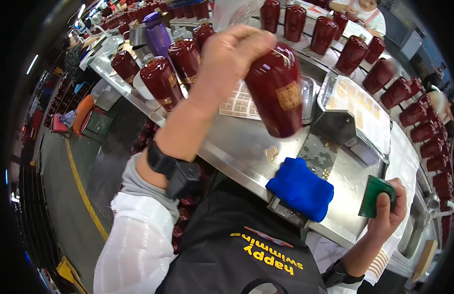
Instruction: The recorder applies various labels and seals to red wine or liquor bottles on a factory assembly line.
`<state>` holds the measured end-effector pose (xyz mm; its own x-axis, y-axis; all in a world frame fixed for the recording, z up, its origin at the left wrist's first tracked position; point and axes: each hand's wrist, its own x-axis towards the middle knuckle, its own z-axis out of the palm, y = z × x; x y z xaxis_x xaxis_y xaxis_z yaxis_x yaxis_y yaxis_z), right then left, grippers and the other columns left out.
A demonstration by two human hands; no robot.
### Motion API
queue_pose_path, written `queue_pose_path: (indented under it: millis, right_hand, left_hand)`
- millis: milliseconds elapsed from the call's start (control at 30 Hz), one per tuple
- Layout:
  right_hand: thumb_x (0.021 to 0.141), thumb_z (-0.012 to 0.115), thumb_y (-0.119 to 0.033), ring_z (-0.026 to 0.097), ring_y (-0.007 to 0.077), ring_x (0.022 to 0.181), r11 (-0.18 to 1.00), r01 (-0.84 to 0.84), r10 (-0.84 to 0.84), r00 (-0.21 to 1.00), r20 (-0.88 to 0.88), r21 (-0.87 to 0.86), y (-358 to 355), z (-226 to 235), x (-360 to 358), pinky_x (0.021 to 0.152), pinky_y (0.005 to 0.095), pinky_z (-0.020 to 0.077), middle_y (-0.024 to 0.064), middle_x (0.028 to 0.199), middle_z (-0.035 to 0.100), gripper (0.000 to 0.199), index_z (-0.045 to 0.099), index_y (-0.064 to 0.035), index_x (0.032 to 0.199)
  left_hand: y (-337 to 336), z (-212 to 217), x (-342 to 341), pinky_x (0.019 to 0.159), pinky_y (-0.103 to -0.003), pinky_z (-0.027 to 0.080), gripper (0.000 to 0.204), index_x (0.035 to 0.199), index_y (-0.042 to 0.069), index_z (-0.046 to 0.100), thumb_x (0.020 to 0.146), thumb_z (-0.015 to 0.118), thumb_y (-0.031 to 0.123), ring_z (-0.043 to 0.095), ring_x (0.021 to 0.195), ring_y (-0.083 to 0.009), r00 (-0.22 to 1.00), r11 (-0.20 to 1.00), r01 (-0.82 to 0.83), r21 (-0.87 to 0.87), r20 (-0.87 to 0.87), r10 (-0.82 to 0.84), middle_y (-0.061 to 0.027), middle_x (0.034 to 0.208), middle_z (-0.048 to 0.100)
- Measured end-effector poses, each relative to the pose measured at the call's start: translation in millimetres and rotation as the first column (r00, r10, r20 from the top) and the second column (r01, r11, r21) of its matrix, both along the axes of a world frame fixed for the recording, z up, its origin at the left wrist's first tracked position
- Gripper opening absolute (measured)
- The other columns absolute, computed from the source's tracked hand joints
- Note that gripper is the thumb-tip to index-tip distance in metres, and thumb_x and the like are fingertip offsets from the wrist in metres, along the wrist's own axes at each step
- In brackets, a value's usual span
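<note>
My left hand [230, 56] grips a dark red glass bottle [273, 100] near its top. The bottle hangs tilted above the steel table [227, 134], and a gold decal shows on its side. My right hand [386, 208] holds a flat green scraper [371, 196] between thumb and fingers at the table's right part. Between the two hands, a folded blue cloth [303, 188] lies at the near edge. Behind the held bottle is a sheet of gold decals [240, 103]. To its right, more gold decals lie in a metal tray [359, 105].
Several red bottles [161, 81] stand at the table's left, near a purple jug [157, 34]. A long curved row of red bottles [353, 55] runs along the far and right sides. Another person [366, 14] is across the table. A sink [413, 235] lies at right.
</note>
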<state>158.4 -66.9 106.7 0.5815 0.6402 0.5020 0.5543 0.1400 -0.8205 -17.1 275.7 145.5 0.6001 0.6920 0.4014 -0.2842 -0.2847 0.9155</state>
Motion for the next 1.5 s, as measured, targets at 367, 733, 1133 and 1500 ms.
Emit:
queue_pose_path:
  millis: [367,733,1133,1500]
  right_hand:
    - [0.099,0.043,-0.003,0.055,0.0223,0.12,0.992,0.052,-0.022,0.969,0.244,-0.116,73,20,72,0.086,0.0284,0.051,0.0165,0.143,0.048,0.031,0.055,-0.0002,0.127]
    - [0.09,0.053,-0.01,0.061,0.034,0.098,0.829,0.513,-0.124,0.556,0.822,-0.223,274,25,296,0.09,0.0401,0.0482,0.0157,0.112,0.063,0.033,0.064,-0.0085,0.121]
    - [0.084,0.066,-0.03,0.061,0.042,0.095,0.705,0.666,-0.277,0.577,0.768,-0.246,362,0,349,0.085,0.0484,0.0488,0.0224,0.1,0.063,0.029,0.067,-0.0005,0.087]
    - [0.083,0.069,-0.016,0.057,0.0315,0.085,0.92,0.391,-0.238,0.643,0.728,-0.044,194,122,228,0.079,0.0387,0.0458,0.0144,0.092,0.059,0.02,0.059,0.0013,0.082]
  left_hand:
    - [84,-46,-105,0.075,-0.03,0.048,0.033,0.097,-0.002,0.068,0.085,0.072,0.028,0.062,0.075,-0.0172,0.617,0.593,-0.572,0.566,-0.179,0.766,-0.0109,0.086,0.069]
    - [81,-46,-126,0.077,-0.034,0.046,0.023,0.097,-0.002,0.058,0.09,0.067,0.018,0.057,0.079,-0.026,0.441,0.499,-0.441,0.746,-0.304,0.844,-0.0147,0.09,0.06]
    - [63,-76,-180,0.108,-0.039,0.033,0.032,0.126,-0.011,0.047,0.096,0.045,0.001,0.048,0.124,-0.0299,0.556,0.325,-0.498,0.804,0.008,0.831,-0.0209,0.13,0.051]
    - [-4,-55,-67,0.1,-0.04,0.039,0.036,0.112,-0.006,0.055,0.09,0.06,0.022,0.052,0.113,-0.0295,0.945,0.705,-0.178,0.687,-0.079,0.316,-0.0209,0.12,0.054]
